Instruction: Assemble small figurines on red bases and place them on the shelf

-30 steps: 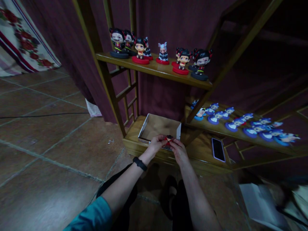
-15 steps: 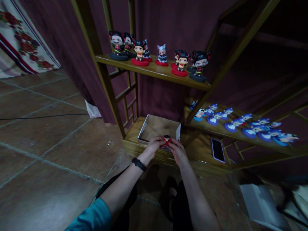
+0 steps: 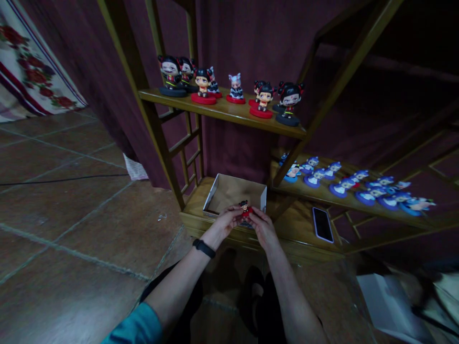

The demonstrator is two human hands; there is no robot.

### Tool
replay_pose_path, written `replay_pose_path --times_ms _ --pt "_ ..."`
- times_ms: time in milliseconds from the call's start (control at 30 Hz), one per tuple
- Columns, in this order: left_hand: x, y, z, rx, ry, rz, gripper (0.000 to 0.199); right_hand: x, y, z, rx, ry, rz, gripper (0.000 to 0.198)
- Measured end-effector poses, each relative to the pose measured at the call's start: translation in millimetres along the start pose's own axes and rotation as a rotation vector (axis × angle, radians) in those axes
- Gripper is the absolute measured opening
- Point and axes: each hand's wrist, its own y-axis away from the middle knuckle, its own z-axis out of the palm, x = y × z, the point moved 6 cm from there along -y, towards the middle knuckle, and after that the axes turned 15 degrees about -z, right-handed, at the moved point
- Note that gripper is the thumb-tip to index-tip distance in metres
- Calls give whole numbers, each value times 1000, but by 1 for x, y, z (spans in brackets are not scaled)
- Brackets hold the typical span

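Observation:
A small black-haired figurine point(image 3: 244, 206) with a red base is held between my two hands, above the front edge of an open cardboard box point(image 3: 216, 193). My left hand point(image 3: 228, 220) grips it from the left, fingers closed on it. From the other side, my right hand point(image 3: 262, 225) pinches the red base. The figurine leans slightly to the left. Parts of its body and base are hidden behind my fingers.
Several figurines on red and black bases point(image 3: 261, 111) stand on the upper wooden shelf point(image 3: 218, 107). Blue-and-white figurines point(image 3: 342, 187) line a lower shelf at right. A phone point(image 3: 322, 224) lies right of the box. A white box point(image 3: 389, 298) sits on the floor.
The figurine has turned and tilted a little to the left between my fingers, showing more of its red base. The camera view has shifted slightly.

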Motion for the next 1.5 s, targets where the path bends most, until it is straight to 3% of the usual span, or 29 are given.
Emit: replay_pose_path --times_ms 233,733,1167,1500 --pt "0 1 2 -58 14 -9 9 0 0 1 -1 1 5 36" --pt "-1 -3 -4 -38 35 -45 7 2 1 3 -67 -10 63 37" --pt "-3 -1 0 -48 56 -92 13 1 1 2 -39 -3 67 36" --pt "2 3 1 -19 -28 15 18 -1 2 4 -60 71 39 32"
